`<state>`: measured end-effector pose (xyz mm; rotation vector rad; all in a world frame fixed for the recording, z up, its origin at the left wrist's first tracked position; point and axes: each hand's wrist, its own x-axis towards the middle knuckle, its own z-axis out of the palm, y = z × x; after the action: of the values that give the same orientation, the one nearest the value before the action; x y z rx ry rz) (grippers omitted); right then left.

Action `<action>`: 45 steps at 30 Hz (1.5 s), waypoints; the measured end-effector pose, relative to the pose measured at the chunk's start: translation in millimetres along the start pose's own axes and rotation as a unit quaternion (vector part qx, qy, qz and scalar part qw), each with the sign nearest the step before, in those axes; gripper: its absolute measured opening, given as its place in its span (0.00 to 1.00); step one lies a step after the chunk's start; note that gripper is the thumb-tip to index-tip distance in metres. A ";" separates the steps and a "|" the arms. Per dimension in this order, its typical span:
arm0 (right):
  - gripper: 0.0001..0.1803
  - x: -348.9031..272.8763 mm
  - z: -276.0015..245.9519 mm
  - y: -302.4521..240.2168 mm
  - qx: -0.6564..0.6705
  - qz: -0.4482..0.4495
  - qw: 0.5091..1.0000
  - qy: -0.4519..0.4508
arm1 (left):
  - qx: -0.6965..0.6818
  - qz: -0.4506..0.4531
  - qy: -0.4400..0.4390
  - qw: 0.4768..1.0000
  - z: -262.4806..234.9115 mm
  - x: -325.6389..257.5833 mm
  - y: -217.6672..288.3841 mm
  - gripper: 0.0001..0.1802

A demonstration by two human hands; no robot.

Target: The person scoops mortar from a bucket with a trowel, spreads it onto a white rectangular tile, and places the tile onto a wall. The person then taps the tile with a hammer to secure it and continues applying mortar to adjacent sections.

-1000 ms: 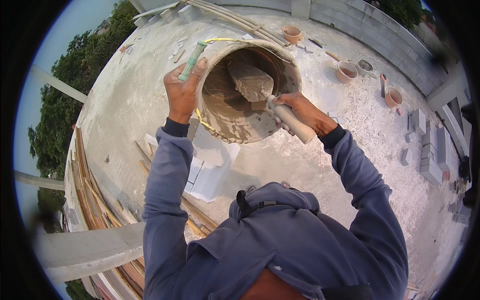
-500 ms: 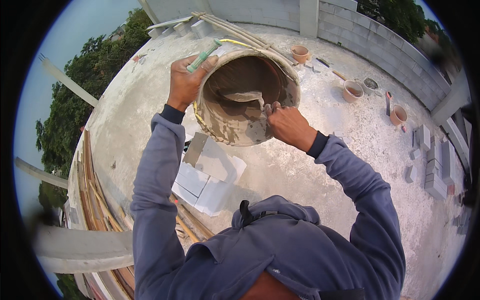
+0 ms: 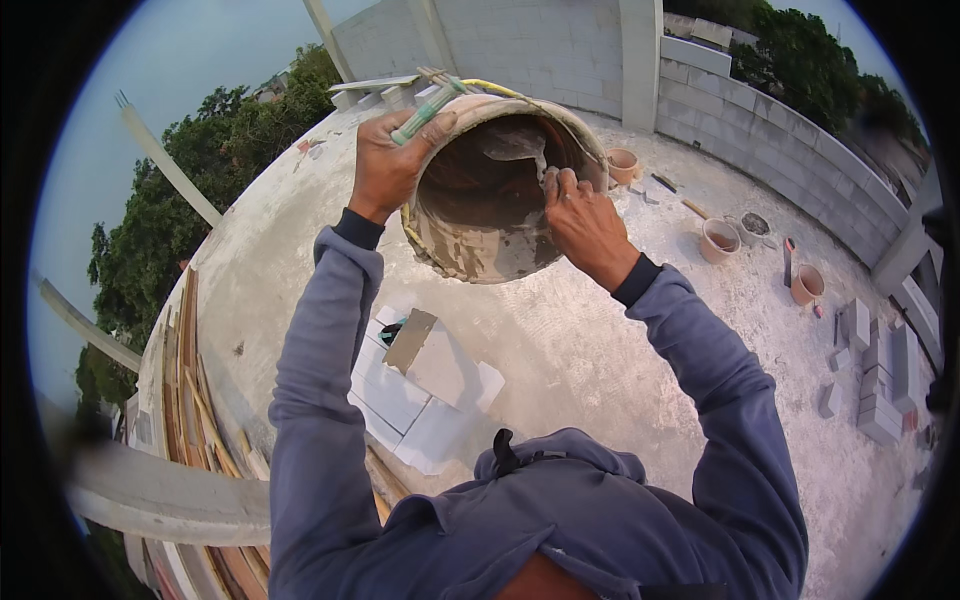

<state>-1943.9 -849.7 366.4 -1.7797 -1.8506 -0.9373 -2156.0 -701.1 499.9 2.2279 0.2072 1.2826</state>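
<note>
A large mortar-smeared bucket (image 3: 490,262) is tipped so its mouth faces me, with wet grey-brown mortar (image 3: 470,200) inside. My left hand (image 3: 388,165) is closed on its left rim, along with a green tube-shaped grip (image 3: 428,112) that sticks up past the thumb. A yellow cord or strip (image 3: 500,90) runs along the far rim. My right hand (image 3: 590,228) is wrapped round a trowel, and the handle is mostly hidden by the fingers. The mortar-coated trowel blade (image 3: 512,146) is inside the bucket, near the far upper wall.
Below the bucket lie pale blocks (image 3: 400,395), one with a grey-brown coated end. Several small buckets (image 3: 719,242) stand at right, near more blocks (image 3: 880,400). Long wooden boards (image 3: 185,370) lie at left beside a concrete beam (image 3: 170,500). A block wall (image 3: 770,130) bounds the far side.
The trowel blade has moved up and away toward the bucket's far wall. The bucket and both hands have shifted slightly right in view, while my head view has tilted up a little.
</note>
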 end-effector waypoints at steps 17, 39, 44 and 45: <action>0.20 1.1 9.9 -6.2 -0.007 -0.191 0.954 -0.233 | -0.028 -0.041 0.007 0.999 1.7 -10.5 -6.4 0.15; 0.06 25.9 21.4 -36.6 -0.108 -0.070 0.990 0.051 | -0.016 -0.008 0.074 0.997 -13.2 -23.0 -32.7 0.17; 0.07 9.3 27.4 -33.0 -0.021 -0.072 0.992 -0.104 | -0.019 -0.010 0.101 0.995 -12.9 -22.8 -28.0 0.15; 0.06 9.7 29.3 -29.9 -0.028 -0.054 0.998 -0.032 | -0.024 -0.007 0.100 0.995 -12.0 -21.9 -28.4 0.15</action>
<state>-1969.6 -821.0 347.2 -1.7770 -1.9978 -0.9915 -2173.8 -681.4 472.9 2.0543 0.2632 1.4891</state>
